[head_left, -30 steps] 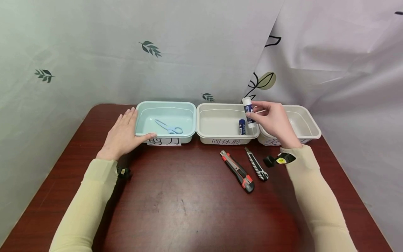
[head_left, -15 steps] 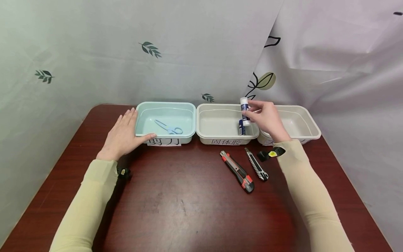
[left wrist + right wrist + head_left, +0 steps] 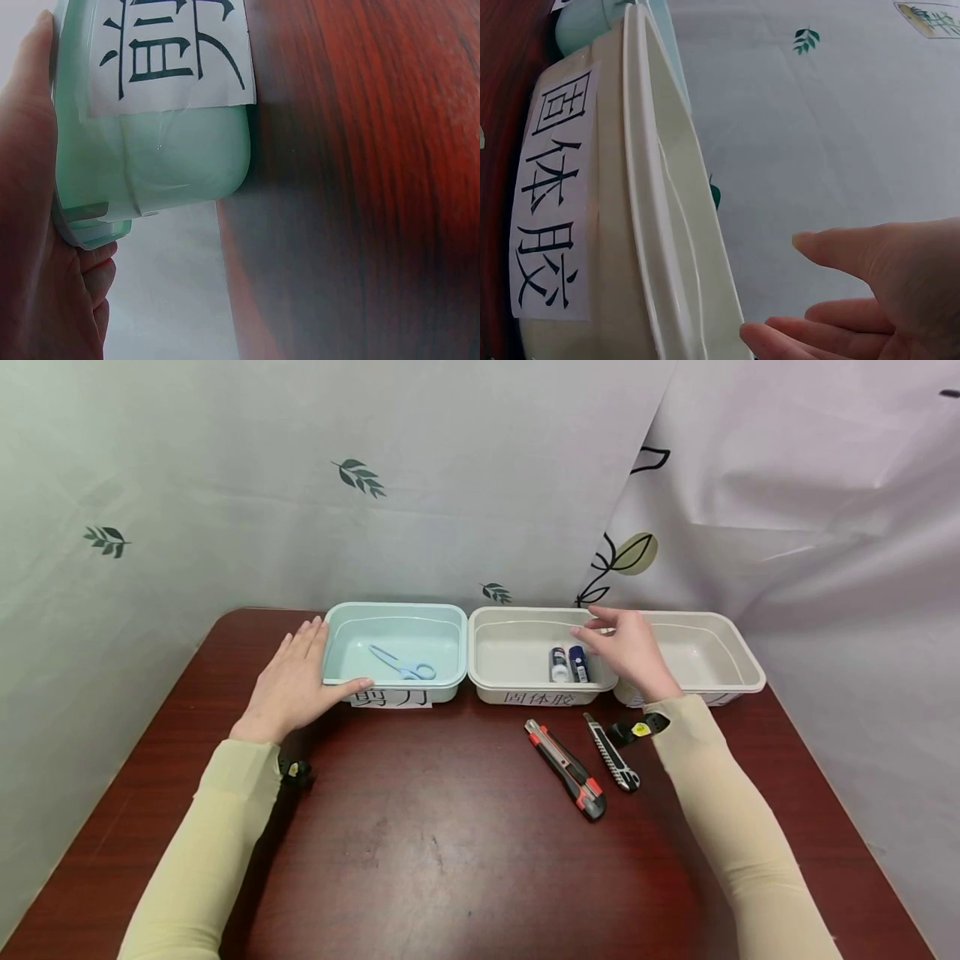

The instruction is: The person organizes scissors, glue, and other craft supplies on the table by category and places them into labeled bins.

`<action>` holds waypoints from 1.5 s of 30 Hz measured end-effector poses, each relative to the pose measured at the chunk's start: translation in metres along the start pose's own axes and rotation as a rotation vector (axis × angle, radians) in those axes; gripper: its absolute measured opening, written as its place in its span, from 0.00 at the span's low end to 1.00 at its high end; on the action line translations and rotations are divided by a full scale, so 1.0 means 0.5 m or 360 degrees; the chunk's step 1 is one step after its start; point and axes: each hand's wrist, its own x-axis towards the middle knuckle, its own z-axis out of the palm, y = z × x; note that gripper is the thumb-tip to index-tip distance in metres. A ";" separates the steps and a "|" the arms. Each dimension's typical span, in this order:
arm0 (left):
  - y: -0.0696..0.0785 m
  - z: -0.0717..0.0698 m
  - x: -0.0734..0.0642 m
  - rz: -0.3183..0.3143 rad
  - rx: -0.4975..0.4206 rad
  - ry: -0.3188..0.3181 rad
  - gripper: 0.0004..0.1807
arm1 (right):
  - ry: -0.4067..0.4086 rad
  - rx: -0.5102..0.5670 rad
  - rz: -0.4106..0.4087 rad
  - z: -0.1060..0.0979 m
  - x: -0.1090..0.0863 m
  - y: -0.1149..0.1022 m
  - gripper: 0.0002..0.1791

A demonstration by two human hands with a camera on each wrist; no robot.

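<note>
My left hand [image 3: 295, 681] rests on the left rim of the light-blue bin [image 3: 345, 677], fingers along its side and thumb over the front edge. Inside that bin lies a pair of blue scissors [image 3: 405, 665]. Above the right end of the middle cream bin [image 3: 510, 683] hovers my right hand [image 3: 628, 647], thumb and fingers apart with nothing between them. Below it, two glue sticks lie side by side in the bin: a white-ended glue stick [image 3: 558, 666] and a blue-capped glue stick [image 3: 578, 664]. The right wrist view shows the same spread right hand [image 3: 877, 292] beside the bin's rim.
A third cream bin [image 3: 720, 652] stands at the right, partly behind the right hand. In front of the bins lie a red-and-black utility knife [image 3: 566, 770] and a white-and-black utility knife [image 3: 612, 753] on the dark wooden table [image 3: 420, 860]. A patterned curtain hangs behind.
My right hand has let go of the white-capped glue stick, which now lies in the middle bin left of the blue-capped one. The left hand has stayed still.
</note>
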 end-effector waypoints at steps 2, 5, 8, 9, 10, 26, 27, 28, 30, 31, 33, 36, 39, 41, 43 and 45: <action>0.000 0.000 0.000 -0.0002 -0.0001 -0.0001 0.66 | 0.0003 -0.0033 -0.0005 0.000 -0.002 -0.003 0.34; 0.001 0.001 0.001 0.0000 -0.0006 0.0003 0.66 | 0.0005 -0.0085 -0.0029 -0.003 -0.007 -0.007 0.33; 0.001 0.001 0.001 0.0001 -0.0007 0.0006 0.66 | 0.0012 -0.0113 -0.0062 -0.005 -0.010 -0.010 0.32; 0.001 0.001 0.001 0.0001 -0.0007 0.0007 0.66 | 0.0015 -0.0121 -0.0074 -0.006 -0.011 -0.010 0.32; 0.000 0.000 0.001 0.0001 -0.0007 0.0005 0.66 | 0.0018 -0.0122 -0.0085 -0.006 -0.012 -0.010 0.31; 0.003 -0.001 -0.002 0.0003 -0.0005 0.0017 0.66 | 0.0053 -0.0135 -0.0211 -0.022 -0.044 -0.023 0.27; 0.003 -0.002 -0.001 0.0005 -0.0003 0.0016 0.66 | 0.0054 -0.0127 -0.0218 -0.023 -0.045 -0.025 0.27; 0.004 -0.002 -0.001 0.0006 -0.0004 0.0018 0.66 | 0.0053 -0.0122 -0.0224 -0.024 -0.047 -0.026 0.27; 0.005 -0.002 -0.001 0.0008 -0.0004 0.0017 0.65 | 0.0049 -0.0114 -0.0236 -0.027 -0.051 -0.027 0.27; 0.005 -0.002 0.000 0.0010 -0.0002 0.0017 0.65 | 0.0043 -0.0111 -0.0239 -0.029 -0.053 -0.028 0.27; 0.004 0.000 0.000 0.0011 -0.0005 0.0015 0.65 | 0.0036 -0.0107 -0.0246 -0.032 -0.057 -0.030 0.28; 0.002 0.001 0.000 0.0007 -0.0005 0.0012 0.65 | 0.0033 -0.0112 -0.0245 -0.035 -0.063 -0.031 0.28; 0.001 0.001 0.000 0.0002 -0.0008 0.0013 0.65 | 0.0047 -0.0109 -0.0239 -0.038 -0.069 -0.033 0.28; 0.000 0.002 0.001 -0.0001 -0.0006 0.0012 0.65 | 0.0058 -0.0107 -0.0236 -0.041 -0.074 -0.034 0.28; 0.001 0.002 0.001 -0.0001 -0.0008 0.0013 0.65 | 0.0066 -0.0095 -0.0221 -0.043 -0.078 -0.034 0.28; 0.001 0.002 0.001 -0.0002 -0.0008 0.0011 0.65 | 0.0078 -0.0091 -0.0199 -0.046 -0.083 -0.033 0.28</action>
